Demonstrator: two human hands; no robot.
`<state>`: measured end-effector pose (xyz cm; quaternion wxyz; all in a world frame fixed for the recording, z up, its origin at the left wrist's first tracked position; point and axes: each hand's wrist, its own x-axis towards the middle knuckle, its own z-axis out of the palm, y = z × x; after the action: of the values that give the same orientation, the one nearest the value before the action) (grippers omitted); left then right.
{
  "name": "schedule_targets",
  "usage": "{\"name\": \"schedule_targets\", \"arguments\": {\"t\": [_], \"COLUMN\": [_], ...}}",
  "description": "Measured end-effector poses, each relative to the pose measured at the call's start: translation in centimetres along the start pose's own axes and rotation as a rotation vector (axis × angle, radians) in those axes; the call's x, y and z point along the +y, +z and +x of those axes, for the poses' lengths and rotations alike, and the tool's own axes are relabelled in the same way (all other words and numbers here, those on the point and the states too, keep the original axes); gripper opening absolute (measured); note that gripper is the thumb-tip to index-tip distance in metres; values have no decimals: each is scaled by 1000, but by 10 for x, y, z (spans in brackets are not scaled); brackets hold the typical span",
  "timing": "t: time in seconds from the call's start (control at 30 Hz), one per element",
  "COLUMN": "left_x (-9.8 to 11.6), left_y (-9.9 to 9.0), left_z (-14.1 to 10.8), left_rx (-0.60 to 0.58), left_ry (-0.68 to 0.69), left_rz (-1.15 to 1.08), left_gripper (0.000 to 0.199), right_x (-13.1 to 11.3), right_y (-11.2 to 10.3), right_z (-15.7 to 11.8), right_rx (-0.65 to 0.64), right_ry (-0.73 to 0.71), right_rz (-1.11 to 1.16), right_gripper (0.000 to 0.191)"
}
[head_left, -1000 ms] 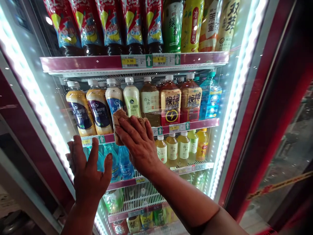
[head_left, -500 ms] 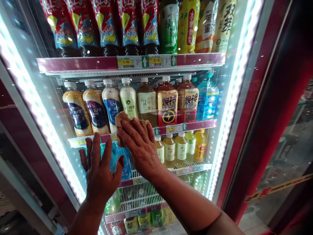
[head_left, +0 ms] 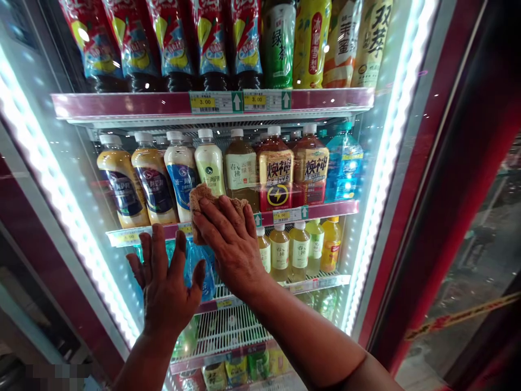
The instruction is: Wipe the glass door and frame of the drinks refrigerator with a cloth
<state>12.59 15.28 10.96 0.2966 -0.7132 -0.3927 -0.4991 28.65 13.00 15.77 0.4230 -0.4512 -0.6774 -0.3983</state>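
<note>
Under my right hand [head_left: 232,239] is a brown cloth [head_left: 200,198], pressed flat against the glass door [head_left: 285,320] of a lit drinks cooler. The fingers lie over the cloth, and its edges show above and to the left of them. My left hand [head_left: 169,282] is held up lower on the left, fingers spread, with nothing in it. Its palm faces the glass; whether it touches I cannot tell. Behind the glass, milk tea bottles [head_left: 122,190] stand on the middle shelf, partly covered by the cloth.
Bright light strips [head_left: 69,228] run down both sides of the cooler. Red-labelled bottles [head_left: 171,38] line the upper shelf [head_left: 134,106], with price tags along its edge. A dark red door frame [head_left: 431,217] stands to the right, with a yellow and red strip [head_left: 464,315] beyond it.
The view has shifted slightly, so the shelves and bottles sit a little further left. Both hands keep nearly the same pose, and the cloth stays under my right hand.
</note>
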Motion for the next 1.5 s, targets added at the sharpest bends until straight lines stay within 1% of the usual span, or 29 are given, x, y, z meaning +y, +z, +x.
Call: {"name": "schedule_targets", "arguments": {"t": [0.13,0.2,0.33,0.5,0.57,0.67,0.73,0.8,0.9,1.07,1.17,1.27,1.33,1.5], "left_x": [1,1,1,6,9,11,11,11,12,13,12,11,10,10], "left_y": [-1,-3,-5,-8,-9,-9,-8,-5,2,9,8,8,8,9], "left_z": [-1,-1,-2,-2,0,6,11,15,19,17,16,15,15,14], "left_rx": [-2,-12,-24,-30,-6,59,67,25,-27,-21,-23,-29,-28,-22], "left_ry": [-9,-22,-24,-74,-83,-70,-55,-53,-70,-86,-84,-89,-99,-113], "left_rz": [-9,-20,-34,-60,-74,-68,-45,-30,-27,-21,-17,-15,-16,-14], "left_gripper": [86,85,84,81,81,84,89,90,89,85,87,88,89,89], "right_x": [0,4,13,13,14,20,25,29,30,31,38,44,45,43], "right_y": [0,-2,-5,-5,-6,-10,-13,-14,-12,-12,-16,-18,-17,-17], "right_z": [-6,-2,5,-10,-14,-11,-6,-4,-10,-25,-20,-14,-15,-30], "right_rx": [9,10,34,30,8,-5,3,4,12,41,32,63,71,21], "right_ry": [-16,-18,22,-20,-35,-35,-13,7,-4,-25,-15,28,30,-9], "right_rz": [13,15,-3,-19,-21,-27,-34,-42,-41,-9,-6,-12,-5,7], "right_gripper": [54,53,53,51,51,51,52,54,55,49,51,51,50,52]}}
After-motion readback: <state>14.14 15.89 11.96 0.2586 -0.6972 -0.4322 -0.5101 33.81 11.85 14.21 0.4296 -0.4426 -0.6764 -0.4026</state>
